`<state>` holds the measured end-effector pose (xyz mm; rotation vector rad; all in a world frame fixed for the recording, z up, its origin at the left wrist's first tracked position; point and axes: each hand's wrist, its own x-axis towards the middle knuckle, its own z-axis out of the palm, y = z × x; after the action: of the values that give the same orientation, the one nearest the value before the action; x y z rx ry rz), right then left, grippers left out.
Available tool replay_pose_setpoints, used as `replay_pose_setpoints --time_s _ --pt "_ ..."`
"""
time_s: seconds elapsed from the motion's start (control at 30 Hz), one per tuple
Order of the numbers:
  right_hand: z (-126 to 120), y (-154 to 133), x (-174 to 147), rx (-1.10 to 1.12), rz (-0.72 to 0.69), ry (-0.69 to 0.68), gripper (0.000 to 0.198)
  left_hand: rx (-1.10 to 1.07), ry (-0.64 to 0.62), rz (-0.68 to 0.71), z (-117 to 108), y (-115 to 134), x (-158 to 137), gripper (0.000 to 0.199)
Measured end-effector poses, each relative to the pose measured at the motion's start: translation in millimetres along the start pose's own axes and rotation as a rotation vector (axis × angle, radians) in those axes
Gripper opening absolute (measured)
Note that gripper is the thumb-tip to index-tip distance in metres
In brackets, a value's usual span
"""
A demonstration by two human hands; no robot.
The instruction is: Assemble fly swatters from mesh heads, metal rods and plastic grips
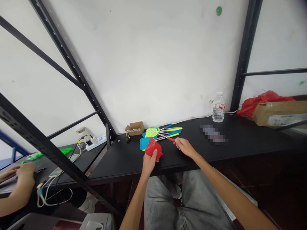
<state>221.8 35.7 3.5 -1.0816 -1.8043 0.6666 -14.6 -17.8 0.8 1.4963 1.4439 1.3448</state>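
Note:
A red fly swatter head (153,150) with a perforated face is gripped by my left hand (150,161), thumb on top, just above the table's front. My right hand (184,147) is closed around the red handle (171,139) of a fly swatter, whose thin metal rod points up and left. Whether this rod joins the red head cannot be made out. Just behind lie several more fly swatters, a yellow-green one (152,132) and a blue one (143,143) among them, their handles pointing right.
At the wall are a small open cardboard box (135,128), a black and yellow item (128,137) and a water bottle (218,108). A large carton (280,112) and red plastic bag (268,99) stand right. Black rack posts (244,57) frame the table. Another person's hands (24,172) are left.

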Motion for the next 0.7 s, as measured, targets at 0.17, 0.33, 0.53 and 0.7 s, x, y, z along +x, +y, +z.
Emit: replay_pose_setpoints --time_s 0.17,0.33,0.53,0.7 --pt "0.8 2.4 0.7 0.013 0.006 -0.008 0.042 -0.317 0.077 -0.117 -6.7 -1.8 18.0 0.049" --pt "0.6 3.1 0.9 0.019 0.007 -0.017 0.041 -0.553 0.210 -0.109 -16.8 -6.6 33.2 0.046" --pt "-0.1 -0.4 -1.1 0.021 0.001 -0.027 0.043 -0.670 0.311 -0.096 -19.5 -2.7 31.3 0.044" --pt "-0.2 -2.2 -1.9 0.021 0.006 -0.028 0.044 -0.725 0.320 -0.097 -20.3 -1.3 28.4 0.041"
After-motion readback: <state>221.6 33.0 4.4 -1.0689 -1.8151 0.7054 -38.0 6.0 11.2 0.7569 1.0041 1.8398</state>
